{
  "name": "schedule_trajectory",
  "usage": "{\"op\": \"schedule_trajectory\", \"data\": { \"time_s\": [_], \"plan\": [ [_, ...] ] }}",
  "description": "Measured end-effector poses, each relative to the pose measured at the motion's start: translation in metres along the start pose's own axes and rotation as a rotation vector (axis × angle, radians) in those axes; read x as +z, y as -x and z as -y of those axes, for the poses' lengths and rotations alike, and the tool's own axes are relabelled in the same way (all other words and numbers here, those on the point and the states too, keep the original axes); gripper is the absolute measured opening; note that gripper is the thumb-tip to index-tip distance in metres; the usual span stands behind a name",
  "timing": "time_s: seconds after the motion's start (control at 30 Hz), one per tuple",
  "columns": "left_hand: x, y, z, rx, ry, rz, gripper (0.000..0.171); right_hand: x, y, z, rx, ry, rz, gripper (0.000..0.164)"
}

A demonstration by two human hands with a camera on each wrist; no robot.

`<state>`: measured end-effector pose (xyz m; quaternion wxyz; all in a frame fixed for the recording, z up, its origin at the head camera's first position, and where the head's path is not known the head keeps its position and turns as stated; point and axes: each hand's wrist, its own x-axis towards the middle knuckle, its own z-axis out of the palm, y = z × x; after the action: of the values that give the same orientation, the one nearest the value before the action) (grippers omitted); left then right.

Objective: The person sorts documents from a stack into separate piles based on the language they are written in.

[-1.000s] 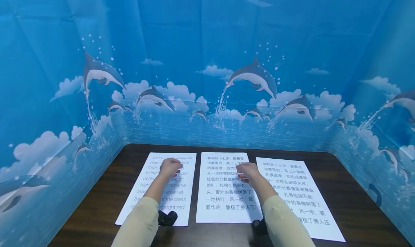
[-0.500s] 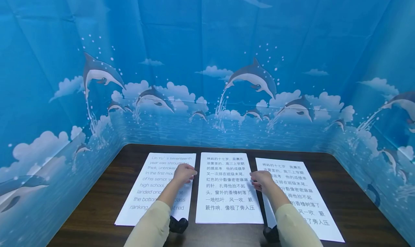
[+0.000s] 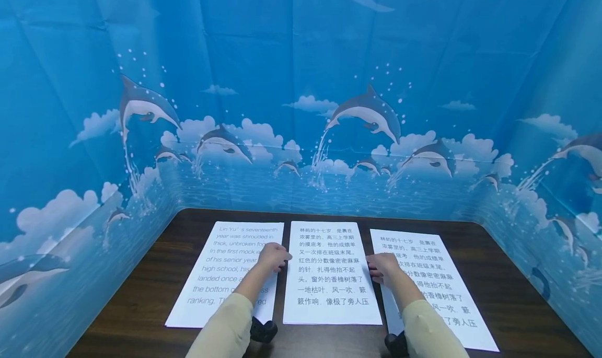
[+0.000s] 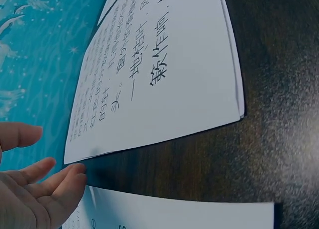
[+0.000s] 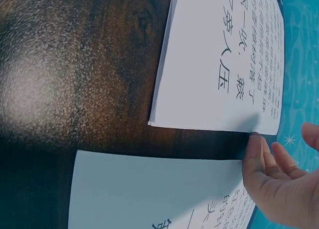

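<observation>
Three stacks of printed paper lie side by side on a dark wooden table. My left hand (image 3: pixel 274 257) is over the right part of the English-text stack (image 3: pixel 188 313), its fingertips at the left edge of the middle stack (image 3: pixel 329 316) with Chinese text. On the other side, my right hand (image 3: pixel 384 269) has its fingertips at the middle stack's right edge, above the right-hand stack (image 3: pixel 451 290). In both wrist views, the thumb is apart from loosely bent fingers. The left hand (image 4: pixel 42 194) and right hand (image 5: pixel 281 181) pinch nothing. Whether the fingertips touch the paper is hard to tell.
The brown table (image 3: pixel 127 305) has narrow gaps of bare wood between the stacks. A blue cloth (image 3: pixel 282 191) printed with dolphins and clouds stands around its back and sides. Black devices (image 3: pixel 263 331) are worn at both wrists.
Both hands have moved right from over the left and middle stacks and come slightly nearer, until they flank the middle stack. The paper stacks have not visibly moved.
</observation>
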<state>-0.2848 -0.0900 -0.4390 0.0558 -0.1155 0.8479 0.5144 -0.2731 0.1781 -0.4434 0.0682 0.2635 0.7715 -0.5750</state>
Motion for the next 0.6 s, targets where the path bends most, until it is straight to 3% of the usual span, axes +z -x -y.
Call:
{"op": "schedule_trajectory", "data": {
  "time_s": [0.3, 0.6],
  "plan": [
    [0.0078, -0.0006, 0.0025, -0.029, 0.021, 0.014, 0.033, -0.0009, -0.0033, -0.0025, -0.004, 0.026, -0.015, 0.039],
    [0.0098, 0.0009, -0.0019, -0.056, 0.027, -0.025, 0.025, -0.0013, 0.0066, 0.0067, 0.004, 0.003, -0.055, 0.036]
  ]
}}
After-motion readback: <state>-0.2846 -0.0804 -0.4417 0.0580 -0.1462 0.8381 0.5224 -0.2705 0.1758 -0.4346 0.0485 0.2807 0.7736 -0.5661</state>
